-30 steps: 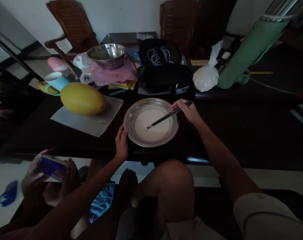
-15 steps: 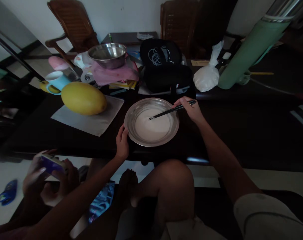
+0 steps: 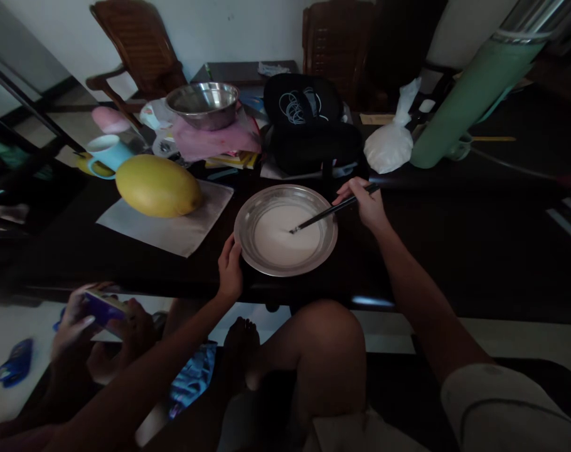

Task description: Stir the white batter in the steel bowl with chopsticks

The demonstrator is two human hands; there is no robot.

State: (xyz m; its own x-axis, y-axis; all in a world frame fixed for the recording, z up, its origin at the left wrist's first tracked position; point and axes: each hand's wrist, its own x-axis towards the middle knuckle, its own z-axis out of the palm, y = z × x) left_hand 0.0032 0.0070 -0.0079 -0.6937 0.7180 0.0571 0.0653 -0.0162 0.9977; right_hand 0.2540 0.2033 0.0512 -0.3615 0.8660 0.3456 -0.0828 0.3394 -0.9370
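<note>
Table of dark, glossy wood (image 3: 478, 251) carries, close to its near edge, a wide round bowl of silvery metal (image 3: 285, 196), probably for easy reach. Inside lies whitish liquid (image 3: 276, 246). The left hand (image 3: 229, 270) touches the bowl's left side, seemingly to steady it; whether its fingers close around the rim, I cannot tell. The right hand (image 3: 369, 204) grips slim black chopsticks (image 3: 323, 215), slanted so that their tips meet the liquid.
</note>
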